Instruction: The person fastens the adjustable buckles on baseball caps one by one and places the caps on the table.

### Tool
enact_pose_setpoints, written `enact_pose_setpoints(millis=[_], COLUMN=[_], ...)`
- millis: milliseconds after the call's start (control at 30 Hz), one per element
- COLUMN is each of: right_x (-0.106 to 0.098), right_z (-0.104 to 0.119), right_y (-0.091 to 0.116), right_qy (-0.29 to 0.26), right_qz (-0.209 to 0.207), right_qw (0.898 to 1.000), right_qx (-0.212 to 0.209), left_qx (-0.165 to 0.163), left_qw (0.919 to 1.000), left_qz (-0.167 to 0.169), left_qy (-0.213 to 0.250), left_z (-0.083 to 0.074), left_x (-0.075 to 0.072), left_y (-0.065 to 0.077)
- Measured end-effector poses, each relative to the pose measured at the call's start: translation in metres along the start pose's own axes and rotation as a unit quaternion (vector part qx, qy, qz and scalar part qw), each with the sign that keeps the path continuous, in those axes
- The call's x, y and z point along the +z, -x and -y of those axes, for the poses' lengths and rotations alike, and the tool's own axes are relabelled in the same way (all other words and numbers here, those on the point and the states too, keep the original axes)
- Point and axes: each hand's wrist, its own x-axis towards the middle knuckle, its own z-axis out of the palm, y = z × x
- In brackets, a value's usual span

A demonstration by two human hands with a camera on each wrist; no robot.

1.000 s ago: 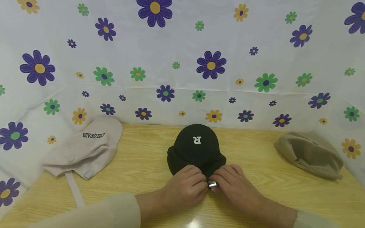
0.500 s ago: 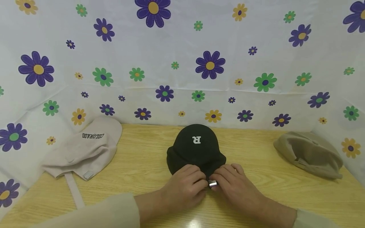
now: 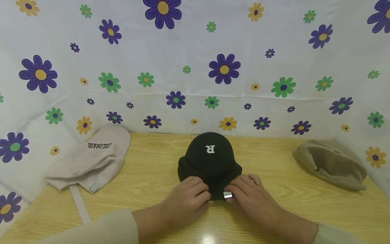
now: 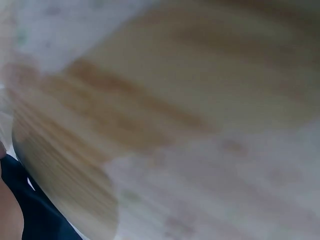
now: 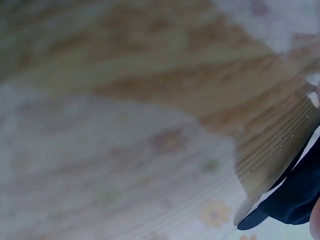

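A black baseball cap (image 3: 210, 159) with a white letter R lies mid-table, its lettered front facing up. My left hand (image 3: 187, 201), fingers curled, grips the cap's near edge on the left. On the right of that edge my right hand (image 3: 253, 200) pinches the cap beside a silver buckle (image 3: 227, 195). Black fabric spans the gap between both hands. Thumbs and most fingertips are hidden under the hands. The left wrist view catches dark cap fabric (image 4: 40, 205) at its lower left corner; the right wrist view has the cap (image 5: 295, 195) at its lower right.
To the left lies a pale pink cap (image 3: 100, 156) lettered COLORADO, its strap (image 3: 80, 205) trailing toward the front. A khaki cap (image 3: 332, 164) sits at the right. Behind the wooden table (image 3: 149, 162) hangs a flowered white cloth (image 3: 170, 44), which also closes both sides.
My left hand has slid left along the cap's near edge, away from the right hand, baring more black fabric between them. The right hand and the other caps stay put.
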Motion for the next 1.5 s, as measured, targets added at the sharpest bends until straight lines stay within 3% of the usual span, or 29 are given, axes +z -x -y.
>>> enact_pose_setpoints(millis=[367, 833, 1067, 1500], right_x=[-0.0011, -0.0027, -0.0024, -0.0014], right_z=[-0.0013, -0.0010, -0.0011, -0.0003], right_y=[0.0000, -0.0019, -0.0012, -0.0011], right_qy=[-0.007, -0.027, -0.024, -0.027], right_qz=[0.002, -0.003, 0.019, 0.001], right_qw=[1.000, 1.000, 1.000, 1.000], right_qx=[0.002, -0.011, 0.002, -0.003], left_qx=[0.005, 0.010, 0.018, 0.014], left_qw=[1.0000, 0.9998, 0.9996, 0.9998], left_qz=[-0.005, -0.001, -0.016, -0.006], left_qy=[-0.003, -0.014, -0.017, -0.016], left_z=[0.0022, 0.0001, 0.0002, -0.0014], left_x=[-0.0038, -0.0016, -0.0004, -0.0001], left_y=[0.0067, 0.0042, 0.0030, 0.0009])
